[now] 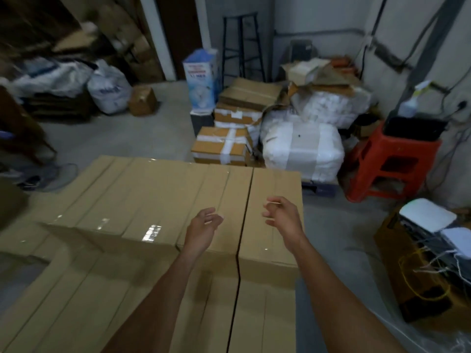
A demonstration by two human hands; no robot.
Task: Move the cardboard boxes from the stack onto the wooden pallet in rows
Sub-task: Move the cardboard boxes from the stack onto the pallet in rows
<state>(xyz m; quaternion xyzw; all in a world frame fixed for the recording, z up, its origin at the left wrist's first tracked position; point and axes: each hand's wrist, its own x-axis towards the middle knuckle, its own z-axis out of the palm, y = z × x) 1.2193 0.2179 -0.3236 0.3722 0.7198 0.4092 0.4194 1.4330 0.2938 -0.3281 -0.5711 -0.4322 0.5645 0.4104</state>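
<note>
Cardboard boxes [153, 194] sit in rows, upper tier apparently partway; pallet hidden, remainder unclear. Left hand [204, 225] and right hand [283, 217] empty, fingers loose.

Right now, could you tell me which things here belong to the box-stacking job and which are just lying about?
Job: the large cardboard boxes in rows; left hand and right hand, both empty above them.
Lying about: red plastic stool; white wrapped bale; small taped cartons; black metal stool; white sacks.

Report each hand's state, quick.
Left hand: open, fingers loosely curled, holding nothing, over the cardboard boxes.
Right hand: open, fingers loosely curled, holding nothing.
</note>
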